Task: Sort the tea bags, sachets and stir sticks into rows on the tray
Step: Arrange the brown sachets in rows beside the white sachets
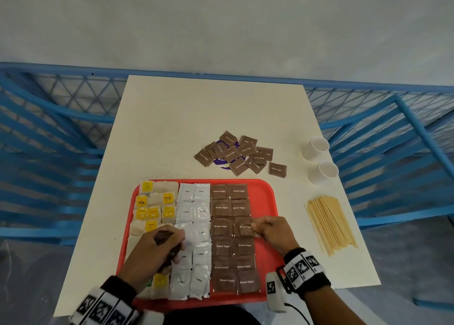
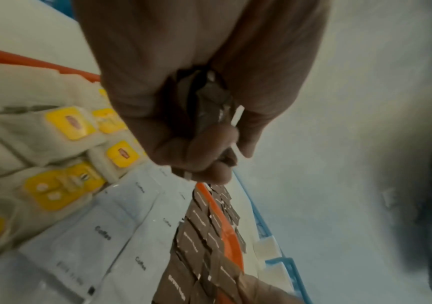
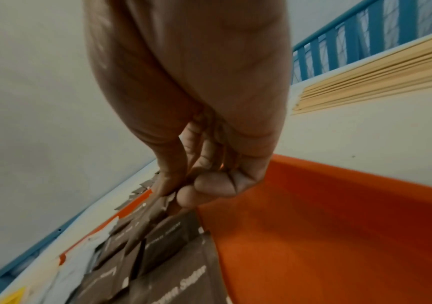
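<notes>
Right hand (image 1: 271, 233) fingers curled, thumb and fingertips pinching the edge of one brown sugar sachet (image 1: 243, 227) in the right brown column, third row from the far end; sachet sits on the red tray (image 1: 264, 197). Left hand (image 1: 157, 247) curled round a small stack of brown sachets (image 2: 211, 98), held over the seam between tea bags and coffee sachets. On the tray, left to right: tea bags (image 1: 157, 201) with yellow tags, two columns of white coffee sachets (image 1: 194, 226), two columns of brown sugar sachets (image 1: 229, 236). Bare red strip along the tray's right side. Tray lies on the white table (image 1: 172, 128), near edge. Beyond the tray: loose pile of brown sugar sachets (image 1: 239, 154) over a purple disc (image 1: 221, 163). Right of the tray: bundle of wooden stir sticks (image 1: 330, 224) lying flat on the table, off the tray. Far right: two white paper cups (image 1: 319, 160) on their sides. Blue metal railing (image 1: 49, 133) surrounds the table.
</notes>
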A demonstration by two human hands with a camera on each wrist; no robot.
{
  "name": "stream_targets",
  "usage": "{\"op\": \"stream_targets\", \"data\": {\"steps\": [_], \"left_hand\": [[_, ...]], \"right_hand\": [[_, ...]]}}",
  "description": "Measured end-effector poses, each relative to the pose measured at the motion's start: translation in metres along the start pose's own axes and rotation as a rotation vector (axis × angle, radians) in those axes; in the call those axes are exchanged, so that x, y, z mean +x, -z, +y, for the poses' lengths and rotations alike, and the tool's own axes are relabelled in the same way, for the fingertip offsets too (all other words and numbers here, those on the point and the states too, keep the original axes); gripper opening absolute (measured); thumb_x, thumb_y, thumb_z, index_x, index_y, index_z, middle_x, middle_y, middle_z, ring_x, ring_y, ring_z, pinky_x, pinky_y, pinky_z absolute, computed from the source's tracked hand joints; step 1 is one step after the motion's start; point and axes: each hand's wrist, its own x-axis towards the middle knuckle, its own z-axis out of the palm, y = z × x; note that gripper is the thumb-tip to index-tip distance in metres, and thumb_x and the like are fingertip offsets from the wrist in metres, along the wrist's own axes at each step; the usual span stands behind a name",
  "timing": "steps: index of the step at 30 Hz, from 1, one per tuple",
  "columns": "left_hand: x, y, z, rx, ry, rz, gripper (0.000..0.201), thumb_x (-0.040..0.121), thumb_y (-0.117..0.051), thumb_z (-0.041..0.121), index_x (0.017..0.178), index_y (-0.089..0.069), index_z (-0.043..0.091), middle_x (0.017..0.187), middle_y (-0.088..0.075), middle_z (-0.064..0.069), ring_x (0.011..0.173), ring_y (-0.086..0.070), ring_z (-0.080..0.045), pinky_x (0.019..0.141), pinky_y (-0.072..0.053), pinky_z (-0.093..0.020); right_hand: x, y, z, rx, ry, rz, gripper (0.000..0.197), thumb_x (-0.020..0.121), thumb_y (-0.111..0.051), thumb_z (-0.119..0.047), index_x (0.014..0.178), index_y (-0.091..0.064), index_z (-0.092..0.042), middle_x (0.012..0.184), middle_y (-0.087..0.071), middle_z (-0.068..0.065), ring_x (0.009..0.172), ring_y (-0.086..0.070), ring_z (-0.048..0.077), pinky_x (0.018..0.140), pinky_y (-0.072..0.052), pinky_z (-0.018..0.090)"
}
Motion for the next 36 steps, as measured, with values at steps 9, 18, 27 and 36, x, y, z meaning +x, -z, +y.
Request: {"op": "stream_targets", "data": {"steps": [9, 18, 27, 36], "left_hand": [[0.001, -0.006, 0.013, -0.446, 0.181, -0.156, 0.038, 0.093, -0.043, -0.013, 0.122, -0.062, 0.001, 0.117, -0.070, -0.022, 0.103, -0.070, -0.040, 0.076, -0.063, -0.046], [-0.006, -0.028, 0.030, -0.234, 0.007, -0.198, 0.023, 0.090, -0.063, 0.001, 0.114, -0.063, 0.002, 0.106, -0.074, -0.020, 0.094, -0.074, -0.033, 0.068, -0.063, -0.039], [-0.015, -0.027, 0.031, -0.031, -0.228, -0.106, 0.025, 0.097, -0.060, 0.025, 0.098, -0.067, 0.001, 0.083, -0.071, -0.025, 0.064, -0.067, -0.025, 0.044, -0.053, -0.029], [-0.021, -0.026, 0.033, -0.183, -0.201, -0.161, 0.022, 0.086, -0.067, 0.025, 0.076, -0.063, 0.007, 0.069, -0.059, -0.021, 0.050, -0.059, -0.026, 0.036, -0.041, -0.022]], "right_hand": [[0.008, -0.008, 0.007, -0.243, 0.043, 0.250, 0.020, 0.082, -0.078, -0.029, 0.072, -0.069, -0.013, 0.077, -0.070, -0.007, 0.080, -0.064, 0.013, 0.074, -0.045, 0.027], [-0.085, -0.037, -0.073, -0.012, 0.405, -0.274, 0.018, 0.091, -0.068, -0.035, 0.088, -0.073, -0.019, 0.078, -0.074, -0.004, 0.065, -0.065, 0.009, 0.060, -0.049, 0.018], [-0.104, -0.038, -0.084, -0.013, 0.416, -0.305, 0.023, 0.083, -0.075, -0.041, 0.092, -0.074, -0.020, 0.082, -0.075, 0.000, 0.071, -0.066, 0.007, 0.065, -0.052, 0.018], [-0.112, -0.042, -0.083, 0.252, 0.370, -0.270, 0.038, 0.096, -0.059, -0.032, 0.067, -0.070, -0.011, 0.063, -0.064, 0.002, 0.053, -0.053, 0.010, 0.053, -0.041, 0.019]]}}
